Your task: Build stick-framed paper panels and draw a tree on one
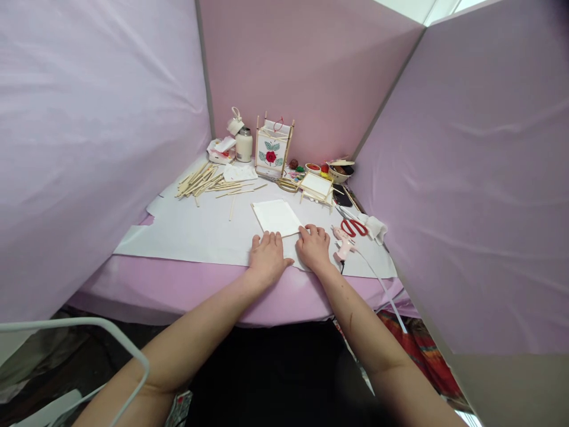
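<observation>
A white paper panel (276,216) lies on the table in front of me, with thin wooden sticks along its left side and near edge. My left hand (268,256) rests on its near edge, fingers flat and the thumb stretched out to the right. At the panel's near right corner is my right hand (313,246), its fingertips pressing down and its fingers slightly apart. Neither hand is wrapped around anything. The part of the near edge beneath my fingers is hidden. Just right of my right hand lies a pale pink glue gun (344,244).
Loose wooden sticks (200,179) lie at the left. A paper lantern with a red rose (272,151) stands at the back beside a cream jar (244,145). Red-handled scissors (353,228), a stick frame (316,187) and a bowl (340,172) are on the right.
</observation>
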{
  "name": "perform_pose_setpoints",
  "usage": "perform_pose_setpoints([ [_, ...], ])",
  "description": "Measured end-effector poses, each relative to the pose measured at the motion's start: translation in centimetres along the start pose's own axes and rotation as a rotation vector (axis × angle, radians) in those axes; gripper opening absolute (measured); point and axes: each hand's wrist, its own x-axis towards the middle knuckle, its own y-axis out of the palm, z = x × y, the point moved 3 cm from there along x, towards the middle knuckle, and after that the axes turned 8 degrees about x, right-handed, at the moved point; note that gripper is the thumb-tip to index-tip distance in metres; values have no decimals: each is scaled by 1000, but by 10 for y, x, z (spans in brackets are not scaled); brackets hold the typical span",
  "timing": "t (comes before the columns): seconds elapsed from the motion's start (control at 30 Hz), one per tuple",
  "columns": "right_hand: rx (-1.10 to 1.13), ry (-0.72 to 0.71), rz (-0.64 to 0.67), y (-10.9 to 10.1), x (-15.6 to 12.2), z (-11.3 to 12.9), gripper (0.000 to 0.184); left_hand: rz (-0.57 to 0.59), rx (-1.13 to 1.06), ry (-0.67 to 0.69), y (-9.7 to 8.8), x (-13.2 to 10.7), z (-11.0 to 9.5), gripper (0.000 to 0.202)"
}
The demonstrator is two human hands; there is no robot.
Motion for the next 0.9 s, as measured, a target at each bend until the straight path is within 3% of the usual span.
perform_pose_setpoints([
  [0.17, 74, 26, -46, 0, -1, -4, 57, -95, -26, -36, -7, 2, 7, 59],
  [0.27, 82, 24, -49, -1, -1, -5, 54, -152, -23, -90, -12, 4, 15, 50],
  [0.43, 45, 32, 7, 0, -1, -6, 43, -109, -26, -115, -12, 8, 28, 37],
  [0.6, 131, -7, -51, -3, -3, -6, 45, -111, -41, -108, -9, 9, 32, 34],
  [0.73, 117, -54, -16, -4, -4, -5, 37, -113, -50, -100, -8, 9, 33, 32],
  [0.9, 117, -120, -36, -6, -5, -1, 42, -111, -56, -94, -9, 9, 33, 32],
])
